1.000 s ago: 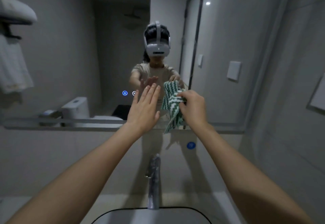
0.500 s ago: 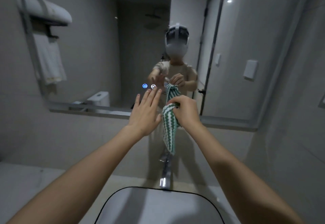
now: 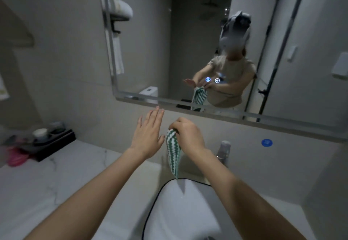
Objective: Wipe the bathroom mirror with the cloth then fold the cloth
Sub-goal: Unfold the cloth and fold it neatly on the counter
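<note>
Right hand (image 3: 188, 136) pinched the cloth (image 3: 173, 153) by its top, left hand (image 3: 148, 134) spread flat beside it w/ fingers straight; probably best to catch the dangling corner before folding.

text: none legible | blue round sticker (image 3: 266, 142): mark perhaps present, too blurred

Both hands dropped from mirror (image 3: 188, 42) height to below its lower edge, over the sink (image 3: 180, 211). Right hand (image 3: 188, 136) kept pinching the cloth (image 3: 173, 153), which hung longer and narrower; left hand (image 3: 148, 134) stayed flat beside it.
</note>
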{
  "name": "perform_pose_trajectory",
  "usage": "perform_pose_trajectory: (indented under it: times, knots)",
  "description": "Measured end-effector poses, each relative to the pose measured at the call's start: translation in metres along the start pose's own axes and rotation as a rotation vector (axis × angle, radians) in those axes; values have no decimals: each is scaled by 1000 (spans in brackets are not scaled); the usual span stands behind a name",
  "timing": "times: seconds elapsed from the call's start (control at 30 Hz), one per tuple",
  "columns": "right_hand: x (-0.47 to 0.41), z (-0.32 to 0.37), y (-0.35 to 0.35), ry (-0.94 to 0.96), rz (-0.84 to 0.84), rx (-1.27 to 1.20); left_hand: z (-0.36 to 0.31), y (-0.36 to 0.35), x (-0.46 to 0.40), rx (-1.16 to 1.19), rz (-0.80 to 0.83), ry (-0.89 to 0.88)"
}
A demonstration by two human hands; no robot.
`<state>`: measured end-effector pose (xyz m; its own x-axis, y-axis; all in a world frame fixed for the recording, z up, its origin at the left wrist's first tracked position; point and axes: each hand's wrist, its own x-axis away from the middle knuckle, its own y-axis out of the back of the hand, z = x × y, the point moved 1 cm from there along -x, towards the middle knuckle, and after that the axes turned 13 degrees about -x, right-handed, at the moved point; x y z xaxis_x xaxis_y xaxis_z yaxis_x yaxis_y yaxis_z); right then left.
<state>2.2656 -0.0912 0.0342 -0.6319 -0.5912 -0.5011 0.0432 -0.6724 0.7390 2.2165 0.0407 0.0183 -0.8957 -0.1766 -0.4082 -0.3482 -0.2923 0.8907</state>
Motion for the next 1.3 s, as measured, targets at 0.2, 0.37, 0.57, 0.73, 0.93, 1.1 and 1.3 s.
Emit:
perform_pose_trajectory:
  times: [0.2, 0.37, 0.57, 0.73, 0.93, 1.1, 1.3]
  knots:
    - [2, 53, -63, -39, 40, -32, 70, -19, 46, 7, 35, 20]
    - [6, 104, -120, -159, -9, -83, 137, -36, 94, -2, 61, 0]
    - [7, 163, -183, -227, -7, -151, 217, -56, 149, -11, 88, 6]
    - [1, 197, -221, -272, 24, -162, 273, -74, 177, 4, 133, 69]
    - [-29, 219, -263, -307, 77, -186, 315, -95, 187, 52, 200, 135]
    - [-65, 227, -303, -307, 118, -248, 349, -124, 180, 105, 271, 189]
    - [-117, 223, -334, -317, 128, -295, 388, -150, 140, 127, 289, 181]
